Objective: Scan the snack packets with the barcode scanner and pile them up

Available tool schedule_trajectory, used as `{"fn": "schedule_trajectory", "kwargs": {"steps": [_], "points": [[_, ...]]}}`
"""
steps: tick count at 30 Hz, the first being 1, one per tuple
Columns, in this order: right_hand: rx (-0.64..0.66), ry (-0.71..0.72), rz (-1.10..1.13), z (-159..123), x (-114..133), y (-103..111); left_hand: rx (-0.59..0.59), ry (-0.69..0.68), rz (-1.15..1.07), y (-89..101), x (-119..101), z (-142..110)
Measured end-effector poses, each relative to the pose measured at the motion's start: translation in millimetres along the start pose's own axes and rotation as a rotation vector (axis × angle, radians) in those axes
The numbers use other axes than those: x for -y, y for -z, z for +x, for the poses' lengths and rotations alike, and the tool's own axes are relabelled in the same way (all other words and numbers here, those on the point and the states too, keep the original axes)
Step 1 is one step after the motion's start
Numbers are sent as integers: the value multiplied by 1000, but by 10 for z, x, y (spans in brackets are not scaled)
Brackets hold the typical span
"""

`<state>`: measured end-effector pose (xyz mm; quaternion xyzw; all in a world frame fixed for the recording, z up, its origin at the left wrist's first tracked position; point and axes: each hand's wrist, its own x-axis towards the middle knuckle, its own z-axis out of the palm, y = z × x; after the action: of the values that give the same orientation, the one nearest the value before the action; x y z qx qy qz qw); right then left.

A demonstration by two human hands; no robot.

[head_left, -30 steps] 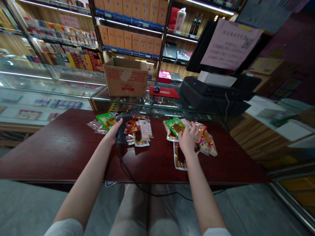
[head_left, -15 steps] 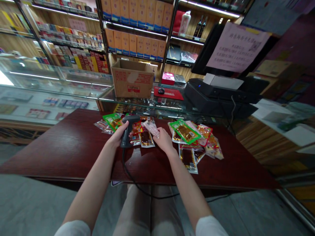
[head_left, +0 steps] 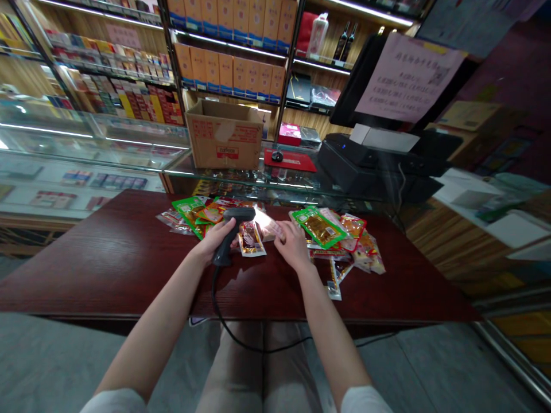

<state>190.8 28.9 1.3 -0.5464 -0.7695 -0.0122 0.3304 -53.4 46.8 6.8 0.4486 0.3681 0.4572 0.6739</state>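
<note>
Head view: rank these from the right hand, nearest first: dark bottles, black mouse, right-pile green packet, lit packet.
1. Lit packet: held by the right hand.
2. Green packet: just right of the hand.
3. Black mouse: ahead, on the red mat.
4. Dark bottles: far back, high right.

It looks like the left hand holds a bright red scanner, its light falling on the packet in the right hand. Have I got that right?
Not quite: the head view shows that the scanner is black, not bright red. The left hand does hold it, and its light does fall on the packet in the right hand.
</note>
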Motion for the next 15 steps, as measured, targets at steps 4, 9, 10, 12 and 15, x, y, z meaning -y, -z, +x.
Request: {"fn": "schedule_trajectory", "kwargs": {"steps": [4,9,10,12,15], "points": [[3,14,14,-15,25,-3,0,2,-9,-30,-9,-6],[-72,-68,-82,66,-52,192,-3,-15,-65,-27,-16,-7],[-104,-122,-120,91,-112,270,-15,-20,-85,-16,-13,2],[-165,-256,-209,128,-288,449,-63,-34,-123,10,-16,23],[-194,-463,-355,120,-649,706,-147,-27,-164,50,-54,43]]}}
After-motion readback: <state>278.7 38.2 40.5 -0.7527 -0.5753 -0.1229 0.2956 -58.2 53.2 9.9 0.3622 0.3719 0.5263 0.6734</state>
